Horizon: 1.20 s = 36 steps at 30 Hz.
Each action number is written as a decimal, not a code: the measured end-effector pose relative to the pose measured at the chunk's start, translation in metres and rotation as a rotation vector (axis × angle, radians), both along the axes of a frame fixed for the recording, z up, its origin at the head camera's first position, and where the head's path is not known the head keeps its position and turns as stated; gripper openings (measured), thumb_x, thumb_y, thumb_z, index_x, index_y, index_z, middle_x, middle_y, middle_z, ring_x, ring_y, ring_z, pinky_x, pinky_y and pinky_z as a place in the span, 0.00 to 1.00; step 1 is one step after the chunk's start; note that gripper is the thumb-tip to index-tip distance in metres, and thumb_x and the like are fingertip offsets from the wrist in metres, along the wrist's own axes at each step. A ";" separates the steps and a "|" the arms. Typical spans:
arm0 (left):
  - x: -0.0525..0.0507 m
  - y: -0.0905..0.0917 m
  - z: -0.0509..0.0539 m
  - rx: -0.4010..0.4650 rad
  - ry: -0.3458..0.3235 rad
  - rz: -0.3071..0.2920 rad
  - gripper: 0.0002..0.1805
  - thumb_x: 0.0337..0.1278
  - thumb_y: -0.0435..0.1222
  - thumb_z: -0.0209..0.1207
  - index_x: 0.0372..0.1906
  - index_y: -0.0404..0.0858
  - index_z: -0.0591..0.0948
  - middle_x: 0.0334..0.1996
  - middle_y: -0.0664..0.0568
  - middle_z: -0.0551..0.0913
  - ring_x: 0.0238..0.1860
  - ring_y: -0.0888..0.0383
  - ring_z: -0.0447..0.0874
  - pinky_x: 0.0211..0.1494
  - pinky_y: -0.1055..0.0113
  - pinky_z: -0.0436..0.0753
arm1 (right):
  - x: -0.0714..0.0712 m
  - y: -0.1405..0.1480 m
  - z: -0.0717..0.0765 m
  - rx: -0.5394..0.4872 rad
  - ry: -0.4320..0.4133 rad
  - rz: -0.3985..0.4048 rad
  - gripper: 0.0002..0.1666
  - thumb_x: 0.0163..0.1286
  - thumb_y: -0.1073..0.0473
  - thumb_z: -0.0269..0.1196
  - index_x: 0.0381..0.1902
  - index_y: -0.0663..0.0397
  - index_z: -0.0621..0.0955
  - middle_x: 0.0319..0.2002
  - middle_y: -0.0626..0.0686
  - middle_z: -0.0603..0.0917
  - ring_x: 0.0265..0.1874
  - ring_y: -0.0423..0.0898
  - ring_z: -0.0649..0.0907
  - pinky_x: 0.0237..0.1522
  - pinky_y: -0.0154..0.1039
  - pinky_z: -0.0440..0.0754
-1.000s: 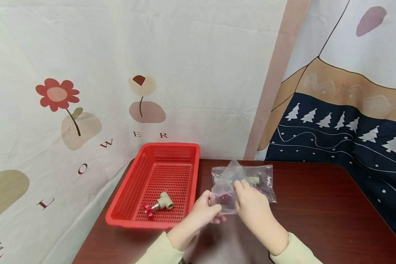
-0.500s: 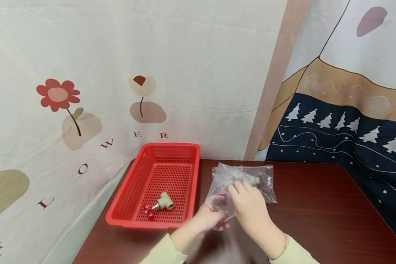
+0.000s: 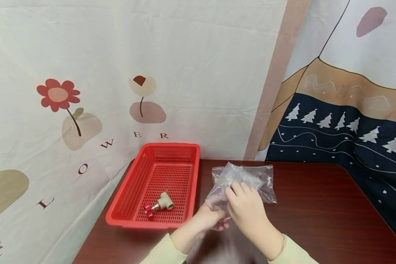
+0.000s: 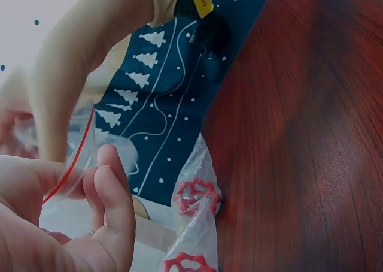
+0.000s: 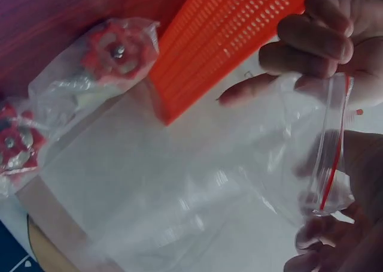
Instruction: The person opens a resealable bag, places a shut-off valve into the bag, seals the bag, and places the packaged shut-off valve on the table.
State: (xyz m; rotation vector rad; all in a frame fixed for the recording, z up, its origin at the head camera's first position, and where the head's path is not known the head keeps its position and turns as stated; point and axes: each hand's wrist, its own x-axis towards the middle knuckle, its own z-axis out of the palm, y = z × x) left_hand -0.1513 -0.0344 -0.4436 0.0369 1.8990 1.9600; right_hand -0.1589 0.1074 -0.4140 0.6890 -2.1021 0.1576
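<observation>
A clear zip bag [image 3: 230,175] with a red line along its mouth is held up between both hands. My left hand [image 3: 208,217] grips one side of that mouth. At the opposite side of the mouth, my right hand [image 3: 247,205] pinches the plastic with bent fingers. In the right wrist view the bag's body [image 5: 197,188] looks flat, with nothing visible inside. Behind it on the table lie two bagged valves with red handwheels, one handwheel [image 5: 116,51] near the basket and another handwheel [image 5: 13,143] farther off. In the head view the held bag and right hand partly cover them.
A red perforated basket [image 3: 197,172] stands to the left of the hands. Inside it lies a loose beige tee valve [image 3: 165,201] with a red handle. The dark wooden table [image 3: 323,205] extends to the right. A printed cloth [image 3: 211,91] hangs behind the table.
The held bag has turned and come slightly nearer, its top shifting about. My left hand has moved a little right and down, my right hand a little left. Basket and bagged valves stay put.
</observation>
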 end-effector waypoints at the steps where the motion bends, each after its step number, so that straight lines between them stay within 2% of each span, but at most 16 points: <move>1: 0.000 0.000 0.000 -0.007 -0.002 0.001 0.19 0.46 0.25 0.53 0.48 0.32 0.76 0.14 0.55 0.75 0.15 0.65 0.78 0.17 0.78 0.74 | -0.001 0.000 -0.001 0.008 -0.008 -0.018 0.09 0.44 0.68 0.62 0.24 0.54 0.73 0.23 0.50 0.71 0.21 0.50 0.73 0.16 0.38 0.63; 3: -0.001 0.001 -0.001 -0.020 -0.006 0.004 0.19 0.46 0.25 0.53 0.49 0.31 0.74 0.14 0.54 0.75 0.15 0.65 0.78 0.17 0.78 0.74 | -0.004 0.001 -0.002 0.021 -0.008 -0.046 0.12 0.42 0.69 0.65 0.24 0.55 0.73 0.22 0.51 0.71 0.20 0.50 0.73 0.15 0.38 0.63; 7: -0.004 0.002 -0.002 -0.038 -0.007 0.000 0.28 0.45 0.24 0.52 0.58 0.31 0.69 0.14 0.53 0.74 0.14 0.64 0.77 0.16 0.77 0.73 | -0.011 0.005 -0.002 0.015 -0.046 -0.091 0.16 0.39 0.71 0.67 0.26 0.57 0.73 0.23 0.52 0.70 0.14 0.49 0.72 0.11 0.38 0.64; 12: -0.004 0.003 -0.003 -0.079 -0.014 -0.007 0.31 0.43 0.24 0.50 0.60 0.35 0.68 0.15 0.53 0.72 0.14 0.63 0.76 0.16 0.77 0.73 | -0.017 0.008 0.004 0.005 -0.168 -0.202 0.21 0.38 0.71 0.69 0.33 0.58 0.75 0.29 0.53 0.72 0.12 0.48 0.72 0.09 0.40 0.68; 17: -0.004 0.003 0.001 -0.067 -0.028 -0.012 0.29 0.44 0.25 0.49 0.59 0.32 0.69 0.15 0.53 0.73 0.15 0.63 0.76 0.16 0.77 0.73 | -0.010 0.006 0.009 -0.050 -0.342 -0.198 0.19 0.43 0.71 0.66 0.35 0.51 0.77 0.30 0.50 0.75 0.20 0.48 0.78 0.12 0.38 0.70; 21: -0.007 -0.001 0.006 -0.019 -0.043 -0.017 0.24 0.46 0.26 0.49 0.55 0.32 0.70 0.17 0.52 0.75 0.16 0.63 0.77 0.18 0.76 0.74 | -0.003 0.006 0.018 -0.117 -0.528 -0.138 0.18 0.46 0.68 0.65 0.37 0.47 0.77 0.29 0.46 0.77 0.24 0.44 0.77 0.19 0.36 0.71; 23: -0.008 -0.004 0.008 0.002 -0.047 -0.026 0.27 0.46 0.26 0.50 0.58 0.33 0.70 0.18 0.52 0.77 0.18 0.63 0.78 0.19 0.76 0.75 | 0.000 0.009 0.023 -0.146 -0.625 -0.096 0.19 0.48 0.65 0.66 0.39 0.46 0.77 0.31 0.44 0.78 0.26 0.42 0.76 0.23 0.36 0.73; 27: -0.012 -0.009 0.013 0.018 -0.044 -0.050 0.33 0.47 0.27 0.51 0.65 0.36 0.67 0.21 0.52 0.80 0.20 0.63 0.80 0.23 0.75 0.78 | 0.000 0.020 0.029 -0.264 -0.760 0.049 0.24 0.54 0.54 0.70 0.50 0.45 0.77 0.42 0.44 0.80 0.38 0.42 0.80 0.36 0.40 0.80; 29: -0.014 -0.011 0.014 0.019 -0.038 -0.052 0.33 0.49 0.28 0.52 0.66 0.36 0.67 0.21 0.53 0.80 0.21 0.63 0.81 0.25 0.74 0.79 | -0.001 0.030 0.026 -0.352 -0.765 0.145 0.29 0.55 0.51 0.71 0.55 0.45 0.75 0.49 0.45 0.80 0.45 0.42 0.80 0.41 0.40 0.81; 32: -0.017 -0.014 0.014 0.023 -0.038 -0.045 0.32 0.51 0.28 0.52 0.66 0.36 0.67 0.21 0.54 0.79 0.22 0.63 0.82 0.26 0.73 0.80 | -0.003 0.047 0.016 -0.469 -0.707 0.274 0.31 0.55 0.55 0.71 0.57 0.45 0.75 0.52 0.45 0.79 0.45 0.38 0.79 0.40 0.33 0.81; 34: -0.019 -0.016 0.014 0.035 -0.041 -0.044 0.32 0.51 0.28 0.52 0.66 0.35 0.66 0.21 0.54 0.77 0.23 0.62 0.82 0.26 0.73 0.81 | -0.004 0.057 0.007 -0.509 -0.650 0.341 0.31 0.53 0.61 0.72 0.55 0.47 0.75 0.51 0.47 0.80 0.45 0.38 0.78 0.42 0.28 0.80; 36: -0.020 -0.018 0.014 0.052 -0.044 -0.043 0.32 0.52 0.28 0.51 0.67 0.33 0.64 0.21 0.54 0.75 0.23 0.62 0.82 0.27 0.74 0.81 | -0.004 0.066 -0.003 -0.494 -0.595 0.374 0.31 0.49 0.66 0.72 0.52 0.48 0.76 0.50 0.49 0.80 0.46 0.39 0.78 0.46 0.23 0.76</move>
